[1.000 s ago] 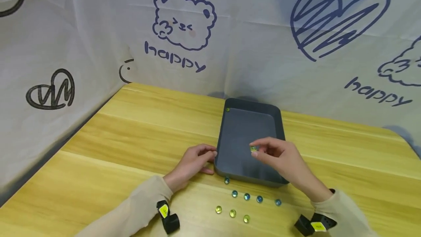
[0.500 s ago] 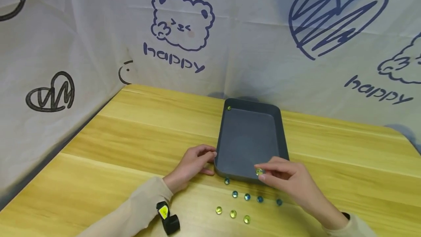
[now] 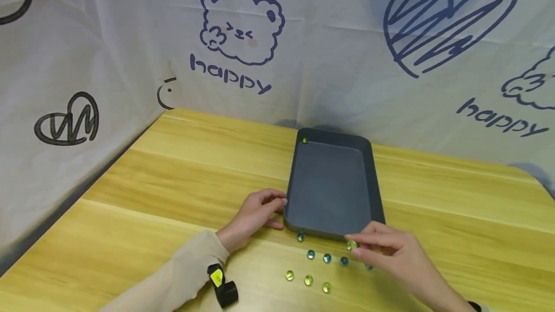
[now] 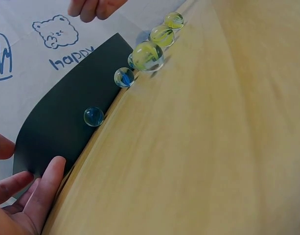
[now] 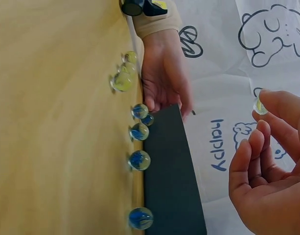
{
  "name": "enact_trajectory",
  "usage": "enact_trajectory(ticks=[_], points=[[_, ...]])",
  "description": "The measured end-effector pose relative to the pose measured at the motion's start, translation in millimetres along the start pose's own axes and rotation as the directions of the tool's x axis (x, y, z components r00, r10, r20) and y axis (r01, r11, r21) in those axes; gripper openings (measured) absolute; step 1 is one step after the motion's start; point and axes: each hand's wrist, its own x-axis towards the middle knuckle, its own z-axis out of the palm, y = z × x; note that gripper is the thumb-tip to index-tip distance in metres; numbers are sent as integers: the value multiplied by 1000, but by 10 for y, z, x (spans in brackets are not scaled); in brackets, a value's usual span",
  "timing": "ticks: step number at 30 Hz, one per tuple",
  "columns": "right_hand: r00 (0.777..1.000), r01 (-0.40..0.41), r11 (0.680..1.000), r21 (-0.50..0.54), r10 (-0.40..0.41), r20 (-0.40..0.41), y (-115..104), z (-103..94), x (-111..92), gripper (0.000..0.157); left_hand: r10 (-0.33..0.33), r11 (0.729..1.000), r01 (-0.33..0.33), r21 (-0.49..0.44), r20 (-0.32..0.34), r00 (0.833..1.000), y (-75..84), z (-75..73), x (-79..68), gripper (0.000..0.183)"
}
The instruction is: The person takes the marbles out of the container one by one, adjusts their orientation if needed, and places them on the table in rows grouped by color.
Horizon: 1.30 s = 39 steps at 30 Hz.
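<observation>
A yellow-green glass marble (image 3: 351, 245) is pinched between the thumb and index finger of my right hand (image 3: 396, 256), above the table by the tray's near right corner. The right wrist view shows that marble (image 5: 260, 106) raised off the tabletop. My left hand (image 3: 257, 211) rests on the table with its fingertips at the left wall of the dark grey tray (image 3: 329, 182); its fingers (image 4: 51, 178) are fairly straight against the side. One yellow-green marble (image 3: 305, 140) lies in the tray's far left corner.
Several blue marbles (image 3: 327, 257) lie in a loose row before the tray's near edge. Closer in are three yellow-green marbles (image 3: 308, 280). A white cloth (image 3: 338, 71) with drawings hangs behind the wooden table (image 3: 173, 177).
My right hand has drawn back from over the tray toward its near right corner, still pinching the marble. The marble inside has shifted slightly rightward along the far end. My left hand stays put.
</observation>
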Motion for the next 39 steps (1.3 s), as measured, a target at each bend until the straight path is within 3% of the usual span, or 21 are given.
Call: enact_trajectory(ticks=[3, 8, 10, 13, 15, 19, 27, 34, 39], points=[[1000, 14, 1000, 0, -14, 1, 53, 17, -47, 24, -2, 1000, 2, 1, -5, 1000, 1, 1, -3, 34], [989, 145, 989, -32, -145, 1, 182, 65, -130, 24, 6, 1000, -6, -2, 0, 1000, -1, 8, -5, 34], [987, 161, 986, -49, -161, -5, 222, 87, -177, 26, -1, 1000, 1, -4, 1, 1000, -5, 9, -4, 34], [996, 85, 996, -41, -85, -4, 240, 108, -238, 25, -4, 1000, 4, -3, -8, 1000, -4, 6, -5, 33], [1000, -11, 1000, -11, 11, 7, 233, 110, -265, 24, 2, 1000, -2, -1, -10, 1000, -1, 5, -3, 32], [988, -146, 988, 52, 143, 56, 215, 99, -292, 28, 4, 1000, -4, -7, -6, 1000, 6, 9, -10, 32], [993, -95, 994, 47, 91, 76, 298, 105, -350, 26, -7, 1000, 7, -10, -10, 1000, 0, 15, -11, 32], [963, -261, 959, 109, 250, 103, 297, 106, -374, 32, -9, 1000, 9, -6, -14, 1000, 3, 20, -20, 33], [959, -260, 960, 99, 246, 138, 318, 99, -377, 31, -11, 1000, 11, -6, -10, 1000, 25, 33, -3, 32]])
